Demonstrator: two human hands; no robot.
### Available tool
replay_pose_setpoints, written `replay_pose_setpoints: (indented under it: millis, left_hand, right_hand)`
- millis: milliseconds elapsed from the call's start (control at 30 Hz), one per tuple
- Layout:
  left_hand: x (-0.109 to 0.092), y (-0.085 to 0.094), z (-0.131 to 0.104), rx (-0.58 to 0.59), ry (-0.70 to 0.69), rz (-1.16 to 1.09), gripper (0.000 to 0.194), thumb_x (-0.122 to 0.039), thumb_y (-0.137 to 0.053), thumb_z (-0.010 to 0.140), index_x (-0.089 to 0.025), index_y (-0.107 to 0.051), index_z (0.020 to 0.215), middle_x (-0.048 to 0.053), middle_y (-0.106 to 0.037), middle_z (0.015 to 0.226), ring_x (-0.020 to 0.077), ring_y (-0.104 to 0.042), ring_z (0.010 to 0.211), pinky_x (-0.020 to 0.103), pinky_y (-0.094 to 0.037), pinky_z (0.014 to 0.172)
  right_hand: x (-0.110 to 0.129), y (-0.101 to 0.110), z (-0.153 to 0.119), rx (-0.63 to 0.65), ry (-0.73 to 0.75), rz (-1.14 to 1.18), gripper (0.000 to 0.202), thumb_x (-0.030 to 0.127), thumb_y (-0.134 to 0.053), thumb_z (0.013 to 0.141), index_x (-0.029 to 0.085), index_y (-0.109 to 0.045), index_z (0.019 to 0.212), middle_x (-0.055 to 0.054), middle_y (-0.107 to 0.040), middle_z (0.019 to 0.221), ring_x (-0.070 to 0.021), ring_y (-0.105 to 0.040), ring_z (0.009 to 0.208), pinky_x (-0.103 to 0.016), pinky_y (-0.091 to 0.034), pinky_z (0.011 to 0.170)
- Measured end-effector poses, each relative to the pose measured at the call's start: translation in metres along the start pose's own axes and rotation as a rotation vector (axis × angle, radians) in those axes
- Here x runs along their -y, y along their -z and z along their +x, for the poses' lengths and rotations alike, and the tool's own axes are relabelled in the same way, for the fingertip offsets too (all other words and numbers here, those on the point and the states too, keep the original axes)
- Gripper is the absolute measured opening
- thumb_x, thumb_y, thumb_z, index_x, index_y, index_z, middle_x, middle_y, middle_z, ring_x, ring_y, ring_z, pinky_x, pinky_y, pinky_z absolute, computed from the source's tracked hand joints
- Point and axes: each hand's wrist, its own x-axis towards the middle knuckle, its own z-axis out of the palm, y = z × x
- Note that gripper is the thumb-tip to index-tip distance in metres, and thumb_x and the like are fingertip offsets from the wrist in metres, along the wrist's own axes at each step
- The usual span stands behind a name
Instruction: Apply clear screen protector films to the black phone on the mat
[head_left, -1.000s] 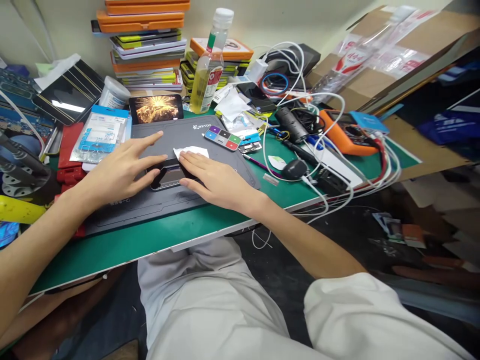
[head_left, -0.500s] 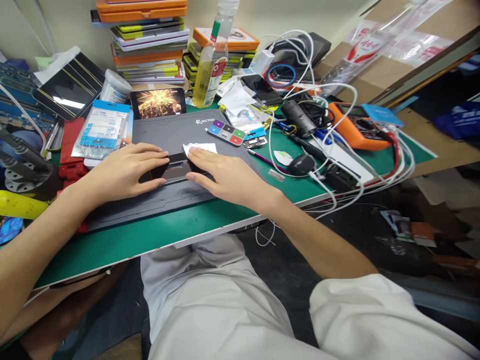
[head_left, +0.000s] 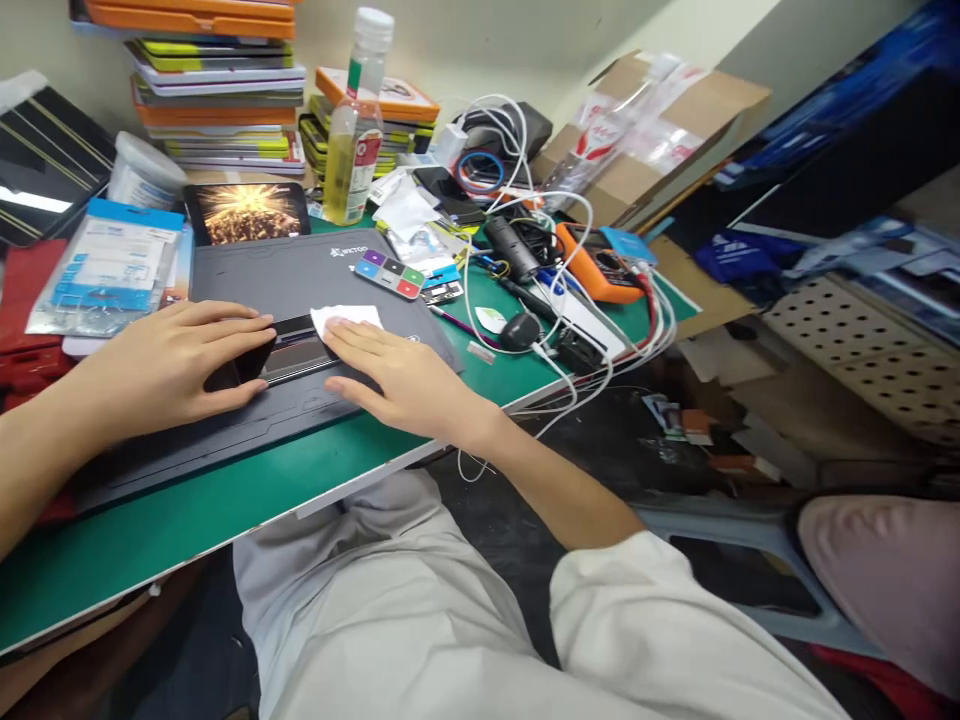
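A dark, glossy, phone-like device point(head_left: 300, 354) lies on the grey work mat point(head_left: 255, 262). My left hand point(head_left: 180, 362) rests at its left end, thumb and fingers apart around it. Over the right end, my right hand point(head_left: 401, 380) presses a white cloth or tissue point(head_left: 356, 315) against the surface with its fingertips, the thumb apart at the near edge. Part of the device is hidden under both hands. A tablet with a bright picture point(head_left: 249, 212) stands behind the mat. The small coloured-pad holder point(head_left: 388, 275) lies on the mat's right part.
On the green table point(head_left: 300, 478) stand a bottle of yellow liquid point(head_left: 354, 130) and stacked boxes point(head_left: 217, 100). Tangled white cables, a black plug point(head_left: 523, 331) and an orange multimeter point(head_left: 596, 262) lie at the right. Blue-white packets point(head_left: 112, 255) are at the left.
The whole view has swung to the right, so the table and hands sit further left. My right hand still presses the white cloth on the device, and my left hand still rests at its left end.
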Motion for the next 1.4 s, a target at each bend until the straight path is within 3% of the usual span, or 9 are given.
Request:
replay_pose_setpoints:
  millis: [100,200,400,500,733,867,1067,1267,1400]
  left_hand:
    - [0.003,0.000,-0.001,-0.008,0.014,0.010,0.079,-0.091,-0.059,0.123,-0.036,-0.085,0.173,0.012,-0.084,0.178,0.0460,-0.076,0.170,0.070,-0.059,0.150]
    - [0.002,0.000,-0.002,-0.003,0.030,0.039,0.089,-0.096,-0.055,0.123,-0.032,-0.079,0.180,0.017,-0.083,0.178,0.0477,-0.075,0.171,0.072,-0.059,0.149]
    - [0.002,-0.002,-0.003,-0.015,0.074,0.066,0.101,-0.101,-0.056,0.121,-0.024,-0.073,0.184,0.023,-0.079,0.180,0.0506,-0.069,0.174,0.076,-0.050,0.154]
    - [0.001,-0.001,-0.003,-0.008,0.073,0.070,0.101,-0.100,-0.057,0.121,-0.022,-0.073,0.184,0.024,-0.077,0.182,0.0514,-0.065,0.177,0.077,-0.047,0.155]
    - [-0.008,0.005,-0.001,0.020,0.081,0.110,0.083,-0.090,-0.059,0.124,-0.026,-0.085,0.171,0.020,-0.083,0.175,0.0496,-0.074,0.170,0.074,-0.057,0.149]
    - [-0.017,0.005,-0.003,0.029,0.047,0.166,0.071,-0.073,-0.050,0.132,-0.025,-0.085,0.171,0.019,-0.086,0.173,0.0443,-0.086,0.156,0.065,-0.069,0.139]
    - [-0.026,0.005,-0.009,0.047,-0.013,0.171,0.066,-0.060,-0.051,0.132,-0.020,-0.087,0.170,0.018,-0.083,0.176,0.0417,-0.088,0.157,0.059,-0.072,0.139]
    - [-0.033,0.004,-0.016,0.000,-0.051,0.214,0.055,-0.046,-0.060,0.129,-0.022,-0.086,0.171,0.015,-0.081,0.180,0.0380,-0.089,0.156,0.052,-0.076,0.135]
    - [-0.040,0.005,-0.020,-0.013,-0.070,0.273,0.053,-0.039,-0.061,0.129,-0.020,-0.083,0.173,0.017,-0.078,0.181,0.0399,-0.092,0.150,0.052,-0.082,0.124]
  right_hand:
    - [-0.011,-0.002,0.031,0.013,-0.001,0.002,0.071,0.056,-0.056,0.135,0.013,-0.068,0.190,-0.020,-0.060,0.201,-0.0378,-0.055,0.192,-0.066,-0.039,0.164]
    - [-0.010,-0.006,0.039,-0.012,-0.005,0.026,0.072,0.057,-0.059,0.134,0.014,-0.066,0.191,-0.021,-0.060,0.201,-0.0390,-0.052,0.194,-0.069,-0.040,0.163]
    - [0.011,-0.006,-0.013,-0.023,0.086,0.066,0.080,0.063,-0.053,0.136,0.007,-0.062,0.193,-0.025,-0.057,0.202,-0.0383,-0.050,0.195,-0.066,-0.043,0.162]
    - [0.014,-0.002,-0.024,-0.020,0.096,0.060,0.074,0.058,-0.056,0.135,0.012,-0.065,0.193,-0.021,-0.059,0.201,-0.0386,-0.052,0.193,-0.067,-0.046,0.161]
    - [-0.009,-0.002,0.035,0.052,0.115,0.092,0.067,0.052,-0.062,0.133,0.018,-0.070,0.190,-0.016,-0.059,0.202,-0.0366,-0.055,0.192,-0.065,-0.046,0.160]
    - [-0.037,0.009,0.051,0.068,0.201,0.156,0.052,0.040,-0.064,0.131,0.029,-0.083,0.178,-0.006,-0.074,0.191,-0.0327,-0.070,0.181,-0.058,-0.055,0.156]
    - [-0.083,0.043,0.058,0.026,0.204,0.095,0.044,0.026,-0.058,0.124,0.025,-0.098,0.142,-0.010,-0.100,0.141,-0.0315,-0.095,0.130,-0.048,-0.073,0.116]
    - [-0.096,0.060,0.079,0.160,0.190,-0.235,0.045,0.022,-0.057,0.116,0.023,-0.097,0.135,-0.006,-0.095,0.093,-0.0269,-0.086,0.083,-0.038,-0.051,0.076]
    - [-0.091,0.043,0.077,0.060,0.164,-0.237,0.048,0.033,-0.053,0.128,0.024,-0.094,0.152,-0.005,-0.097,0.093,-0.0266,-0.085,0.078,-0.038,-0.045,0.071]
